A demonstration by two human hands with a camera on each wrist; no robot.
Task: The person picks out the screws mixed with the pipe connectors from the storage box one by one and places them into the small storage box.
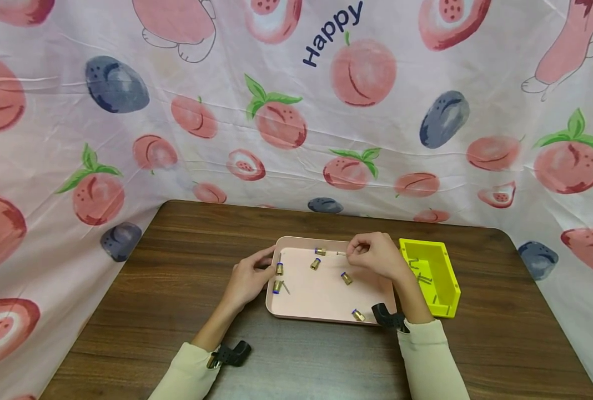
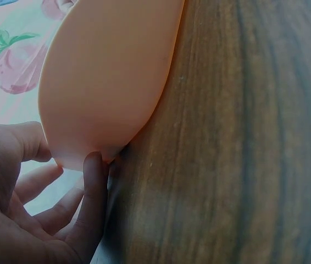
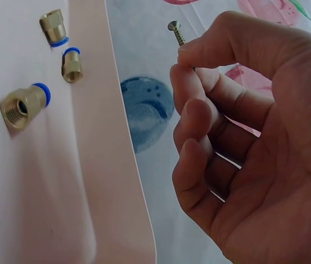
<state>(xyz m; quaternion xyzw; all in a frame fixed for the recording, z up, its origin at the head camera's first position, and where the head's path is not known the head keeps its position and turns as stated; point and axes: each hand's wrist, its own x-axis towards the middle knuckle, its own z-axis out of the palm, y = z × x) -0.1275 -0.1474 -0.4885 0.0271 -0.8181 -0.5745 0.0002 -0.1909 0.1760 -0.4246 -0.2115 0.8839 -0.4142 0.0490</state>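
A pale pink tray (image 1: 311,303) lies on the table, its left rim gripped by my left hand (image 1: 246,280). The left wrist view shows thumb and fingers at the edge of that tray (image 2: 109,66). Above the tray's far right part, my right hand (image 1: 376,255) pinches a small screw (image 3: 177,33) between thumb and forefinger, head sticking out. Several brass fittings with blue rings (image 1: 346,278) are scattered in the tray; one brass fitting (image 3: 23,108) shows its threaded opening in the right wrist view. Beside the fittings at the tray's left lies a screw (image 1: 286,288).
Right of the tray stands a yellow box (image 1: 453,272) with several screws (image 1: 425,279) inside. Dark wooden table (image 1: 176,255) surrounds both. A fruit-printed cloth (image 1: 296,166) hangs behind the table and along its sides.
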